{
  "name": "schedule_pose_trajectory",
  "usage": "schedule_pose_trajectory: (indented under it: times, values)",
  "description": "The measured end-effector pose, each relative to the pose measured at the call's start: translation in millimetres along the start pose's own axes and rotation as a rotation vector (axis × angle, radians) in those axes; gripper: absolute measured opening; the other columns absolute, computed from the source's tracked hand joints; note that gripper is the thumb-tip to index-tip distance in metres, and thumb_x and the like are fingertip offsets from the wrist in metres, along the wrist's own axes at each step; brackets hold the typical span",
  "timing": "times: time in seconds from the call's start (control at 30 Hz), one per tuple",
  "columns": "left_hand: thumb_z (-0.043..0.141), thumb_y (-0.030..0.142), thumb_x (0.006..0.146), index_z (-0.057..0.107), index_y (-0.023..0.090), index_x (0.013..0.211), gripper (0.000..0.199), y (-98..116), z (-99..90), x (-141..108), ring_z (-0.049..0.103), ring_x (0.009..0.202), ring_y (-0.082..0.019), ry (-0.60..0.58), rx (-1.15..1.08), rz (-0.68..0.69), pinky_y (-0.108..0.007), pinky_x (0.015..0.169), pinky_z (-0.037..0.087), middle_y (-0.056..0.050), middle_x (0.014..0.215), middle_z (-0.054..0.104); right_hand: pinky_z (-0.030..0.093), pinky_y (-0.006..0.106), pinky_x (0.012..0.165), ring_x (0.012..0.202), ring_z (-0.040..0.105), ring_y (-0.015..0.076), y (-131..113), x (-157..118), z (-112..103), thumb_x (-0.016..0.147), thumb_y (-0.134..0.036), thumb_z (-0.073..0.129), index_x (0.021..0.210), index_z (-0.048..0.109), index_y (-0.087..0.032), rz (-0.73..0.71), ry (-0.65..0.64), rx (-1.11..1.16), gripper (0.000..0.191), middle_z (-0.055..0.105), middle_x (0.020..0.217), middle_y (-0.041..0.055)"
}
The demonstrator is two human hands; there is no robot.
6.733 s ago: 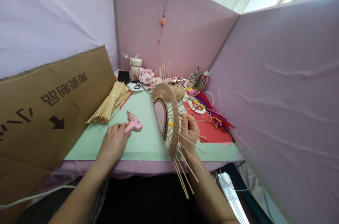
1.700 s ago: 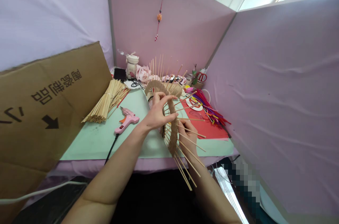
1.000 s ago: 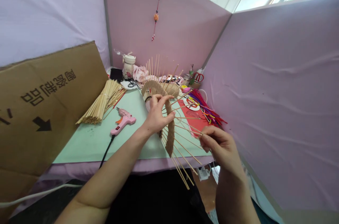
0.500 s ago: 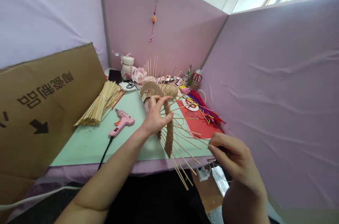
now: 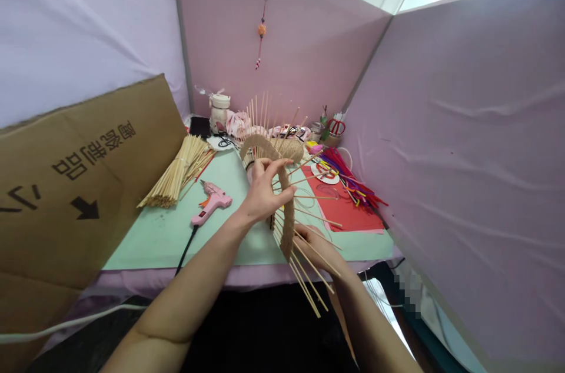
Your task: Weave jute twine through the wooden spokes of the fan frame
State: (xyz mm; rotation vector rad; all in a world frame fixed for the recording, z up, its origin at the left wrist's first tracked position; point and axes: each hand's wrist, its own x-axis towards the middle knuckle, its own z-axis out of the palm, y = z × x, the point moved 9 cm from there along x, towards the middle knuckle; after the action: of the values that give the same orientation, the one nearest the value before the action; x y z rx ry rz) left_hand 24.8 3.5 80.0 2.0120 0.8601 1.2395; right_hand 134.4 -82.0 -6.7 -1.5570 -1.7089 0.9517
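From the head view, we have the ring-shaped frame [image 5: 288, 226] raised on edge above the counter [image 5: 150, 243], roughly in the middle, with thin sticks [image 5: 318, 217] fanning out around its brown band. Our left hand [image 5: 262, 192] pinches the band, thumb and fingers set apart across it. Our right hand [image 5: 311, 246] is behind the lower sticks, near the band's outer edge; its fingertips are hidden, so we cannot tell how wide they are or whether they grip anything.

To handle this well, in our judgement, we should steady the frame by its band rather than by the sticks, which look likely to bend or slip sideways. We would pinch just firmly enough to stop it twisting, work the right fingers between neighbouring sticks without levering them apart, and check that the spacing looks even. Faint thin loops lie beyond the sticks and could snag on their tips, so we would watch those too. The pink glue gun [image 5: 215, 199] lies on its side, well apart from both hands; its tip may be hot.

As for containers, a small pot [image 5: 332, 140] at the back bears red-handled scissors [image 5: 336, 125] and some greenery at its side. Left of it, a lidded bottle [image 5: 219, 117] stands upright, its contents unreadable. The white round-rimmed container [image 5: 348, 157] is partly hidden, and we cannot see inside.
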Motion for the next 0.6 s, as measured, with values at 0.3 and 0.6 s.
schedule_pose_trajectory:
  times: [0.3, 0.6]
  values:
    - [0.072, 0.041, 0.073, 0.048, 0.031, 0.134, 0.066, 1, -2.6, -2, 0.039, 0.123, -0.027, -0.136, 0.009, 0.033, -0.046, 0.112, 0.033, -0.006, 0.118, 0.033, 0.040, 0.023, 0.058, 0.061, 0.051, 0.0139, 19, 1, -8, 0.086, -0.039, 0.055, 0.071, 0.065, -0.017, -0.020, 0.112, -0.016, 0.028, 0.063, 0.066, -0.0007]
    - [0.070, 0.037, 0.075, 0.049, 0.027, 0.133, 0.062, -2, -6.1, 1, 0.040, 0.123, -0.025, -0.096, 0.015, 0.037, -0.042, 0.113, 0.030, -0.006, 0.118, 0.033, 0.046, 0.037, 0.091, 0.095, 0.062, 0.0231, 17, -1, -21, 0.092, -0.034, 0.049, 0.090, 0.071, -0.021, -0.162, -0.015, -0.230, 0.026, 0.072, 0.098, 0.0080]
